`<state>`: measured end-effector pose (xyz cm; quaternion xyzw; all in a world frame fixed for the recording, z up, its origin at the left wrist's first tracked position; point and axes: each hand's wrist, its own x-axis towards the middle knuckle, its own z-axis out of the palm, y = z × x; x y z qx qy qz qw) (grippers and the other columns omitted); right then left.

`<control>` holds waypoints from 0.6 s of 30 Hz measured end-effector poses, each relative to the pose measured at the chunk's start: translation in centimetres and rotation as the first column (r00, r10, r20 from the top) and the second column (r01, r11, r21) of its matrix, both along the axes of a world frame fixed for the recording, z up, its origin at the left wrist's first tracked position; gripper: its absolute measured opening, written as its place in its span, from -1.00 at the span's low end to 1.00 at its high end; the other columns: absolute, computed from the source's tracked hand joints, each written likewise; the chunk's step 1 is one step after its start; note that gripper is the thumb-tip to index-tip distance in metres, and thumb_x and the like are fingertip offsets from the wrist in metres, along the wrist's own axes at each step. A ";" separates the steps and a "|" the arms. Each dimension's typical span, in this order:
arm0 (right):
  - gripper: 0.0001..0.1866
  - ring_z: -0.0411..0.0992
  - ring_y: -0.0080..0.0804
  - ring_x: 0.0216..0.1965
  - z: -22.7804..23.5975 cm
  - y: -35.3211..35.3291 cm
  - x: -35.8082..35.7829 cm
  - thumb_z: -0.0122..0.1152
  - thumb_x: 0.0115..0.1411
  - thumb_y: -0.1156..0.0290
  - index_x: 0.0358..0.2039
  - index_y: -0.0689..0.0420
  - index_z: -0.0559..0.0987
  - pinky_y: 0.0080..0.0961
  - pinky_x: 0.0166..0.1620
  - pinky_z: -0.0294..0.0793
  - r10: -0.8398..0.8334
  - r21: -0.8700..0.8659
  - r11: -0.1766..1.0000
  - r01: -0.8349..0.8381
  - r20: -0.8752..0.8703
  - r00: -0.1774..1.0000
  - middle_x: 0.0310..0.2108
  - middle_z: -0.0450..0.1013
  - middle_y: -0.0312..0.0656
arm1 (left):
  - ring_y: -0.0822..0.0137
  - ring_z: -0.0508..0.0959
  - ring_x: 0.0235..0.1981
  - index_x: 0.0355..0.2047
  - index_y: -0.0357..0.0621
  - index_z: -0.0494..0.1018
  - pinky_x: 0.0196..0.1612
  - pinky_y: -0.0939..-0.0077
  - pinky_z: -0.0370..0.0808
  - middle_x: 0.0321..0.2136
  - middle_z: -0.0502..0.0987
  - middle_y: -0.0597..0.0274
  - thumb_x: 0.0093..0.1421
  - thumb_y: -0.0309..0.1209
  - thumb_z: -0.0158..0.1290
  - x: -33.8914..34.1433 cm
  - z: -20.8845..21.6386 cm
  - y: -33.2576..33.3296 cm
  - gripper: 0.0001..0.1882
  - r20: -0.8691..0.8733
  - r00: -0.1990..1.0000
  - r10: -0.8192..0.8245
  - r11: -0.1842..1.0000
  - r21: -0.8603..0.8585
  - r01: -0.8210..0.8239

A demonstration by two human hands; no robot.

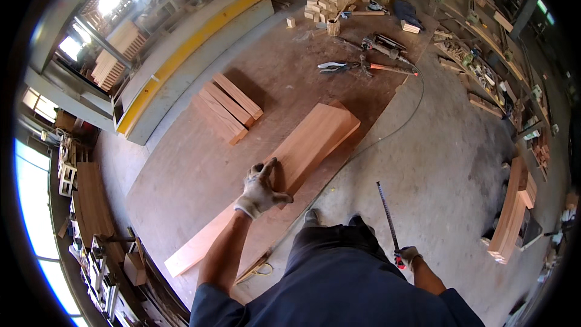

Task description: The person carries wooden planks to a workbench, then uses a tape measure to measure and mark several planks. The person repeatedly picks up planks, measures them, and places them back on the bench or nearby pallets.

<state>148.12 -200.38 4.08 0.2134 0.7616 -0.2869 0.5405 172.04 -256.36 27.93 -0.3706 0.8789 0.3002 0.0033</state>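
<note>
My left hand [259, 190], in a pale work glove with bare fingertips, rests on a reddish-brown wooden board [311, 145]. Its fingers are spread, with thumb and forefinger apart across the wood. Paler wood [196, 248] runs on toward the lower left beyond my wrist; whether it is the same board, I cannot tell. My right hand [411, 257], also gloved, hangs low at my right side, closed around a red and black tape measure [399, 260]. Its narrow dark blade [387, 215] sticks out, pointing away from me.
Short boards [227, 108] lie left of the long one on the brown work surface [163, 175]. Farther off are pliers [338, 67], a hammer [390, 69], a power tool with a cord [387, 47] and piled wood blocks [330, 3]. More timber [511, 218] stands at right.
</note>
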 end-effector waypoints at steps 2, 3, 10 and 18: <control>-0.79 0.44 -0.34 -0.62 0.3 -0.6 1.9 0.30 0.35 0.36 -0.36 0.24 0.62 -0.29 -0.56 0.45 0.023 -0.003 1.000 -0.023 -0.011 1.000 -0.54 0.50 -0.16 | -0.32 0.22 0.31 0.43 -0.02 0.20 0.37 -0.08 0.19 0.28 0.24 -0.34 -0.37 -0.02 0.52 -0.3 -2.0 -0.6 0.30 0.098 0.993 -0.068 0.982 -0.170 0.084; -0.79 0.44 -0.35 -0.62 0.9 -1.6 2.7 0.30 0.35 0.35 -0.36 0.24 0.63 -0.30 -0.55 0.44 0.039 -0.012 0.999 -0.040 -0.024 0.999 -0.55 0.50 -0.17 | -0.32 0.19 0.33 0.45 0.00 0.17 0.38 -0.10 0.16 0.31 0.20 -0.33 -0.39 -0.01 0.52 0.2 -3.0 -0.8 0.33 0.152 0.985 -0.085 0.960 -0.253 0.122; -0.71 0.47 -0.38 -0.59 1.2 -4.6 4.3 0.32 0.34 0.23 -0.36 0.24 0.67 -0.31 -0.46 0.46 0.276 0.011 0.961 -0.277 -0.127 0.953 -0.54 0.55 -0.18 | -0.36 0.16 0.34 0.46 0.04 0.10 0.40 -0.14 0.12 0.34 0.13 -0.37 -0.40 -0.01 0.49 1.3 -5.7 -2.4 0.36 0.126 0.987 -0.101 0.970 -0.207 0.125; -0.72 0.43 -0.32 -0.66 0.9 -10.0 0.0 0.33 0.33 0.30 -0.44 0.24 0.62 -0.26 -0.61 0.36 0.002 -0.059 0.998 -0.003 -0.027 1.000 -0.60 0.50 -0.14 | -0.34 0.21 0.32 0.47 -0.07 0.07 0.38 -0.13 0.15 0.32 0.19 -0.37 -0.33 0.08 0.51 -2.8 -3.6 -3.8 0.38 0.199 0.966 -0.165 0.958 -0.200 0.205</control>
